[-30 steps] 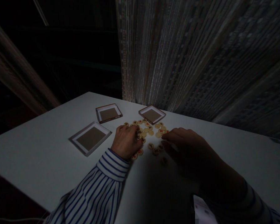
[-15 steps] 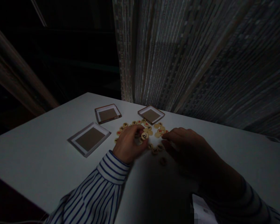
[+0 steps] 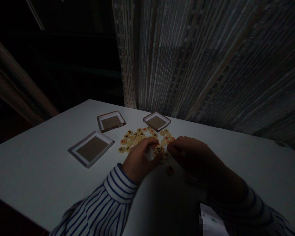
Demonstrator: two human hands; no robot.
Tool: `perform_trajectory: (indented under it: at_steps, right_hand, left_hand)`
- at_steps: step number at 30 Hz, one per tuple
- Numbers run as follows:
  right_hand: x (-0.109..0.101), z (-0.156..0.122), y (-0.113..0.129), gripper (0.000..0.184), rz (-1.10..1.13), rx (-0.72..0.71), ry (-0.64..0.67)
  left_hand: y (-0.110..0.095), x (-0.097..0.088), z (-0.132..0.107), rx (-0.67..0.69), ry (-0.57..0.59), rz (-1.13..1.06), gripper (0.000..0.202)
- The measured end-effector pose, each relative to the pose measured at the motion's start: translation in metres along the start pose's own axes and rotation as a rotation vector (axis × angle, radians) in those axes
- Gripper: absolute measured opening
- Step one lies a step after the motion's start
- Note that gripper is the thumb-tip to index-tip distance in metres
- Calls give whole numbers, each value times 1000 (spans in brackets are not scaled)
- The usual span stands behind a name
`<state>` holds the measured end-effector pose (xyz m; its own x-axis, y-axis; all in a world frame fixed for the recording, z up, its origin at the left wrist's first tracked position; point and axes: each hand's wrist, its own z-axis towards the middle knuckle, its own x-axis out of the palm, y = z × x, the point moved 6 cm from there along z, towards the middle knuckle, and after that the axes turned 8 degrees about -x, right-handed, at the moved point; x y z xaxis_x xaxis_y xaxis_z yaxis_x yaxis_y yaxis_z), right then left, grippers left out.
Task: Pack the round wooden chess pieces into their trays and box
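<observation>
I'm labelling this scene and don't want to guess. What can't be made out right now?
In the head view:
Number of discs behind the left hand: hidden by it.
Right hand: shadow hides whether it holds anything.
Lone disc in shadow: mark too dark.
Phone-like object: cut off by the bottom edge.

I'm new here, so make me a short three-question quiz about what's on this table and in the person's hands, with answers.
1. What is the left hand holding?
2. True or false: every mark showing on the scattered pieces is black.
3. How many shallow open boxes lie on the table? A) one B) three C) six

Key:
1. A round piece with a black mark.
2. False; some are red.
3. B.
</observation>
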<state>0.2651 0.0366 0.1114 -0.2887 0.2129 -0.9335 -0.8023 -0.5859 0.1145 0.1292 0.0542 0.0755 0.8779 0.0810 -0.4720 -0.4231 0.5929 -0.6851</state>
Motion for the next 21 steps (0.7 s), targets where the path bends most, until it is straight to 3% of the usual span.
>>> perform_trajectory:
  at_steps: [11,21]
  right_hand:
    - [5,2,-5,26,274,86,111]
    - [8,2,-12,25,414,117,89]
  left_hand:
    - [-2,2,-4,20,19,-62,31]
    - [3,6,-3,-101,65,-261,29]
